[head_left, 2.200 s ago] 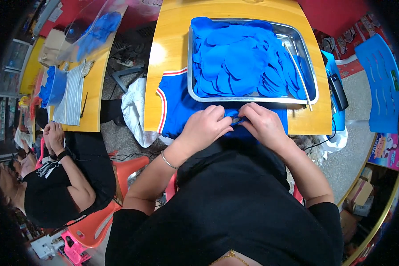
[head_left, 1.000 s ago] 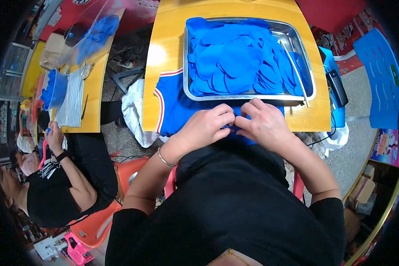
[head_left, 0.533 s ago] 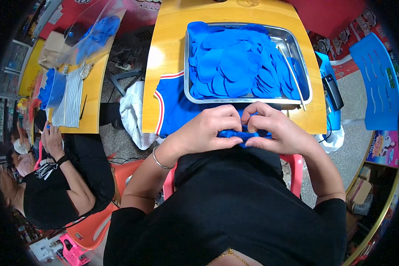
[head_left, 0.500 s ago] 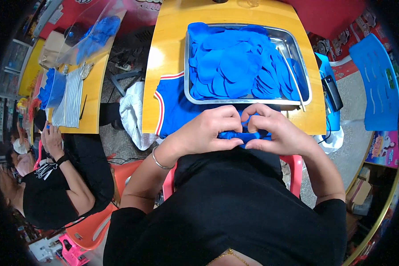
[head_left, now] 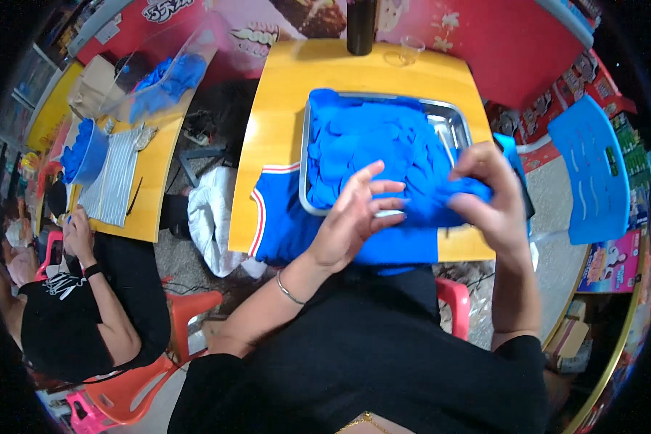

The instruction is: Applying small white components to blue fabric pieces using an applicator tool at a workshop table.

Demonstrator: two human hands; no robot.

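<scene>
A metal tray (head_left: 305, 189) on the yellow table holds a heap of flat, rounded blue fabric pieces (head_left: 362, 145). My right hand (head_left: 495, 195), slightly blurred, is closed around a bunched blue fabric piece (head_left: 470, 189) over the tray's near right side. My left hand (head_left: 353, 217) is raised in front of the tray's near edge, fingers spread, holding nothing. Beneath it, a blue garment (head_left: 286, 224) with red-and-white trim lies across the front of the table. A thin stick (head_left: 443, 139) leans inside the tray's right end, partly hidden by my right hand.
At the back of the yellow table (head_left: 282, 79) stand a dark cylinder (head_left: 360, 27) and a clear cup (head_left: 411, 49). A blue plastic chair (head_left: 593, 166) is on the right. To the left, a co-worker sits at another table with a blue tub (head_left: 90, 155) of fabric pieces.
My hands have separated. The right moved up and right over the tray with the blue fabric piece; the left let go and opened. The view has tilted up.
</scene>
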